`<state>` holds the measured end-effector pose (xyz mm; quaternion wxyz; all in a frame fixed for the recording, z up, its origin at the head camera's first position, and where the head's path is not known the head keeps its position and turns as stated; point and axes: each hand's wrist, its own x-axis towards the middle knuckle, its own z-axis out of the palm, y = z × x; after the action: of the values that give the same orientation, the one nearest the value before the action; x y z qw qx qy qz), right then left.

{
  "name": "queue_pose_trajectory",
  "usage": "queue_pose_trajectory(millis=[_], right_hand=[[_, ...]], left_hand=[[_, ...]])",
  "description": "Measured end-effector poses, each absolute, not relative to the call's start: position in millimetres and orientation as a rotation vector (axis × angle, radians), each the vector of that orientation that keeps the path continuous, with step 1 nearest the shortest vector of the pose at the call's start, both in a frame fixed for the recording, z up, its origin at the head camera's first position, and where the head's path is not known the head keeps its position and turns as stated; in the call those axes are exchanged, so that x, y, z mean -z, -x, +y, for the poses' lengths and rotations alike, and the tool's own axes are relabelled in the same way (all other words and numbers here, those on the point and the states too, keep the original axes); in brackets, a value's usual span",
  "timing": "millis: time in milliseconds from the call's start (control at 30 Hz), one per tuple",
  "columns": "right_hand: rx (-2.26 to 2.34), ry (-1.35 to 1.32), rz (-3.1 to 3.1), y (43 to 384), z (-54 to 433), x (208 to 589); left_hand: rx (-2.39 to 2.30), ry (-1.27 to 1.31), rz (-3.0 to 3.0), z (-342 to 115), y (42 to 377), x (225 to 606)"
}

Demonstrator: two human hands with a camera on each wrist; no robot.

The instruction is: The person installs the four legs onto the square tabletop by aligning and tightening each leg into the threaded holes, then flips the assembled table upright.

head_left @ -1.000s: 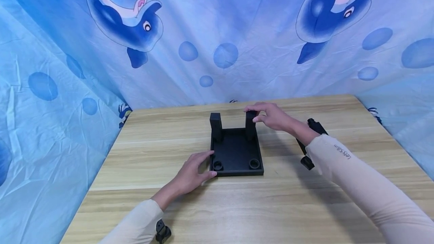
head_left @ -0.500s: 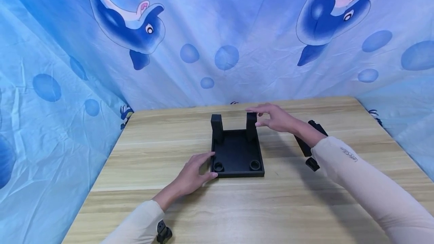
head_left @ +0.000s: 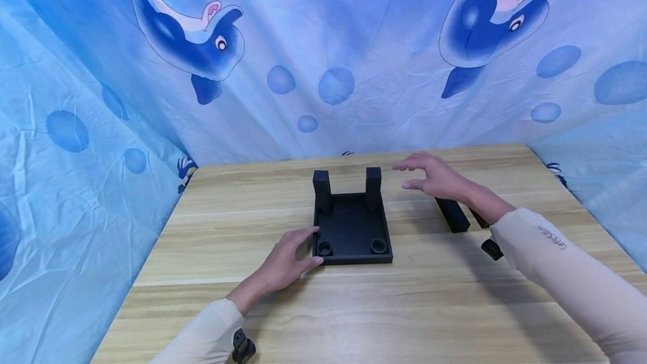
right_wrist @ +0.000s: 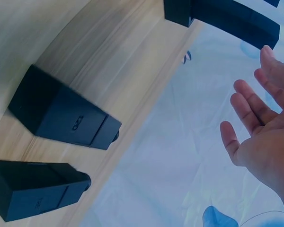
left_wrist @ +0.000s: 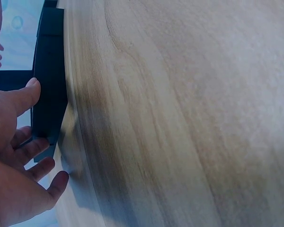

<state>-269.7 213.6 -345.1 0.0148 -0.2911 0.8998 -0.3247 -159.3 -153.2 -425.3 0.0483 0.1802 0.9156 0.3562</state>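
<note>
A black square base with a raised rim (head_left: 354,229) lies on the table, with a left post (head_left: 322,189) and a right post (head_left: 373,187) standing at its far corners. Round sockets (head_left: 379,246) show in its two near corners. My left hand (head_left: 285,260) touches the base's near left corner, its fingers and thumb loosely spread. Off to the right of the right post, my right hand (head_left: 436,177) hovers with parted fingers and holds nothing. Two loose black posts (right_wrist: 68,111) with a narrower knob at one end lie beneath the right forearm.
A wood-grain table (head_left: 227,206) carries everything. Behind and beside it hangs a blue curtain (head_left: 313,44) printed with dolphins and bubbles. Small black devices sit at both wrists, the left one (head_left: 242,346) near the front edge.
My right hand has let go of the right post's top and moved right, away from it. The post stays standing. My left hand keeps its place at the base's corner.
</note>
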Motion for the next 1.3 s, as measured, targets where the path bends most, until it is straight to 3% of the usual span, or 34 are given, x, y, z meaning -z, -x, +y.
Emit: queue_pose_trajectory(millis=[1167, 1300], right_hand=[[0.69, 1.018, 3.011, 233.2, 268.8, 371.2], [0.549, 1.132, 3.099, 231.7, 278.5, 379.6]], left_hand=[[-1.079, -0.552, 2.794, -153.2, 160.2, 426.0], [-1.08, -0.552, 2.799, -152.6, 159.8, 426.2]])
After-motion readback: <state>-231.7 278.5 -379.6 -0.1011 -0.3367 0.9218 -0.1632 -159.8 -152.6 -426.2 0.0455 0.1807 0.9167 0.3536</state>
